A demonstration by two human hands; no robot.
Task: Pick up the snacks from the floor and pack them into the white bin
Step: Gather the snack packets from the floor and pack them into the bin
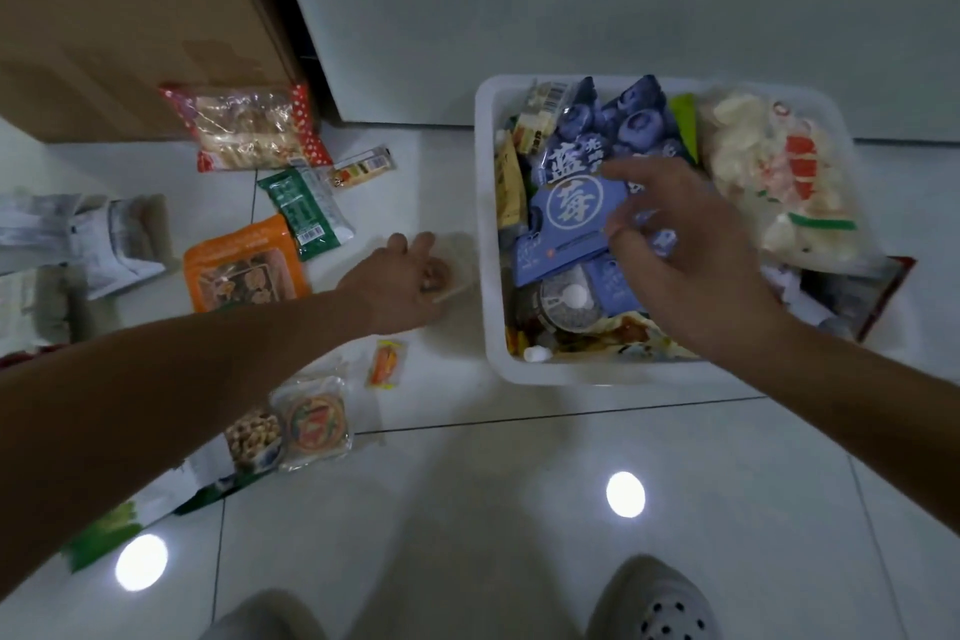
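Just left of the bin, the left hand curls its fingers round a small clear packet lying on the floor. The packet should be light, crinkly and slippery, its filling perhaps crushable, so it is best pinched gently across the middle. The right hand hovers loose-fingered and empty over the blue packs in the bin. The floor is glossy white tile. An orange pack lies left of the gripping hand, with a cardboard box beyond.

White bin crammed with packets, blueberry bag on top; small clear packet on floor just left.
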